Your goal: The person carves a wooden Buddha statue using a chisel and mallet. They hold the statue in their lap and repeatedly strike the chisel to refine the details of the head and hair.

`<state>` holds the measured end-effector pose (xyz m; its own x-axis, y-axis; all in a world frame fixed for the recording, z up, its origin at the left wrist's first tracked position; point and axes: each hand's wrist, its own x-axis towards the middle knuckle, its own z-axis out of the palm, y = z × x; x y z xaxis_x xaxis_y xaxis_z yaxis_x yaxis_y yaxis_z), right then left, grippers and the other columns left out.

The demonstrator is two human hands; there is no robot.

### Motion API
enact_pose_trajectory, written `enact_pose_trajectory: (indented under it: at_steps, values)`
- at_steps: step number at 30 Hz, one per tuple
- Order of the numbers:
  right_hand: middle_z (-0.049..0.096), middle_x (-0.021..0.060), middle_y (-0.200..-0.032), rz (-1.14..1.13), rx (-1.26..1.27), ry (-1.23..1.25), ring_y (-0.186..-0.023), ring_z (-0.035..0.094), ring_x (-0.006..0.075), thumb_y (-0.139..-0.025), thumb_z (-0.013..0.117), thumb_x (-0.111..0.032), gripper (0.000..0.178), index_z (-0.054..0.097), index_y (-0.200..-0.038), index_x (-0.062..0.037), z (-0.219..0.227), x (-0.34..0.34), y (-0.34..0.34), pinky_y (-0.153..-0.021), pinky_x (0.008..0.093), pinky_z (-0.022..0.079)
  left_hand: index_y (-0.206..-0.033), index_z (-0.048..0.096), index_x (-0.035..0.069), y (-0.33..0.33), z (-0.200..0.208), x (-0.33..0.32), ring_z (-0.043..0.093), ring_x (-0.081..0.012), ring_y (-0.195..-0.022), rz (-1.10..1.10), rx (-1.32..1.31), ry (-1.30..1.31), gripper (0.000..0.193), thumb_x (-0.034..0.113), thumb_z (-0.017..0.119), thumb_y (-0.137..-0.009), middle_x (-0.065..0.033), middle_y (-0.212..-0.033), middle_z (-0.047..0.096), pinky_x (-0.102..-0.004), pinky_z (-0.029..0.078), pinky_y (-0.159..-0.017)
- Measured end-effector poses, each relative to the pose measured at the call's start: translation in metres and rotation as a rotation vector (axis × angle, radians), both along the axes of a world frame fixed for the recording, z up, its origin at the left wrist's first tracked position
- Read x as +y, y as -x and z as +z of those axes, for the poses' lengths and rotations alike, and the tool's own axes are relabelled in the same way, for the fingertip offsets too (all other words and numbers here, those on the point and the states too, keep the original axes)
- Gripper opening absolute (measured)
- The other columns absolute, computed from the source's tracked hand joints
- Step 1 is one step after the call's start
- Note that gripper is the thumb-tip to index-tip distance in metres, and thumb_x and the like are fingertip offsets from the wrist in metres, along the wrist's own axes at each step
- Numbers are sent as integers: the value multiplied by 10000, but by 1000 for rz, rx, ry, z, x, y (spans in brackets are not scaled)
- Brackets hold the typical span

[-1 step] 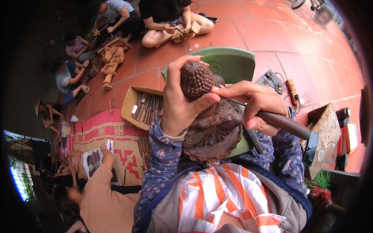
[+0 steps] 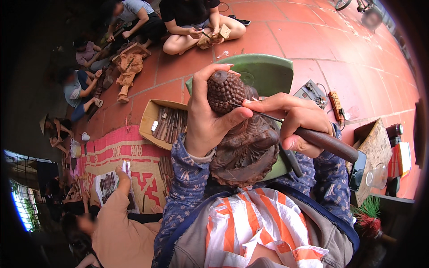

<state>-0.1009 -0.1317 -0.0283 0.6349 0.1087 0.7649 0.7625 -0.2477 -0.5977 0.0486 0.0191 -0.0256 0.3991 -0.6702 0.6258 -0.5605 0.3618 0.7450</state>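
A dark brown carved wooden Buddha statue (image 2: 243,156) stands in front of me, its head covered in small round curls. My left hand (image 2: 201,123) is wrapped round the left side of that head, thumb stretched toward the curls. In my right hand (image 2: 297,118) is a carving chisel (image 2: 328,144) with a dark wooden handle. Its thin metal shaft points left, and the tip meets the curls at the head's lower right. The right index finger lies along the shaft, its tip close to my left thumb. The statue's face is hidden from me.
Behind the statue is a green plastic chair (image 2: 272,73). A cardboard box (image 2: 146,119) of chisels lies left, beside a red patterned mat (image 2: 114,138). To the right are an orange power strip (image 2: 335,102), a wooden box (image 2: 377,147) and a phone (image 2: 357,172). Several people sit at the left and far side.
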Motion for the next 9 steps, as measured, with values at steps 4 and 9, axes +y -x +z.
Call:
enact_pose_trajectory:
  at_steps: [4, 9]
  values:
    - [550, 328, -1204, -38, 3, 84, -1042, 622, 380, -896, 648, -233, 315, 537, -715, 1, 11, 2, 2, -856, 391, 498, -1265, 407, 37, 0, 0, 0, 593, -164, -939, 4, 15, 0, 776, 466, 777, -735, -109, -1086, 583, -306, 478, -850]
    - [544, 318, -1214, -28, 21, 56, -1051, 612, 375, -895, 648, -235, 315, 536, -725, 5, 14, 4, 4, -873, 386, 485, -1267, 407, 44, 3, 1, 0, 595, -174, -947, -21, 57, -16, 777, 495, 758, -741, -113, -1086, 585, -310, 477, -855]
